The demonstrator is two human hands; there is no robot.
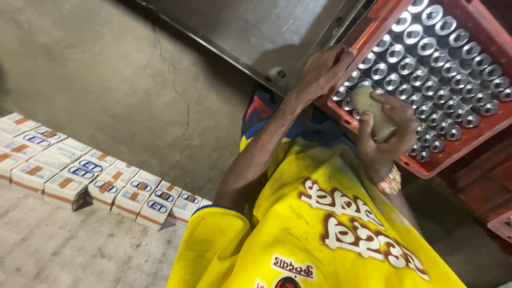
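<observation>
My left hand (322, 69) curls over the near corner rim of a red plastic crate (373, 24) at the upper right. The crate is packed with several shiny metal cylinders (432, 69) standing on end in rows. My right hand (386, 128), with a gold-coloured band at the wrist, is closed around a beige cylinder (369, 106) held at the crate's near edge, its top end against the first row of metal cylinders. My yellow shirt (320, 224) fills the lower middle of the view.
Rows of small white boxes (80, 170) with blue and orange marks lie on the concrete floor at the left. A grey metal panel (256, 32) runs along the top beside the crate. More red crates (485, 192) sit below at the right.
</observation>
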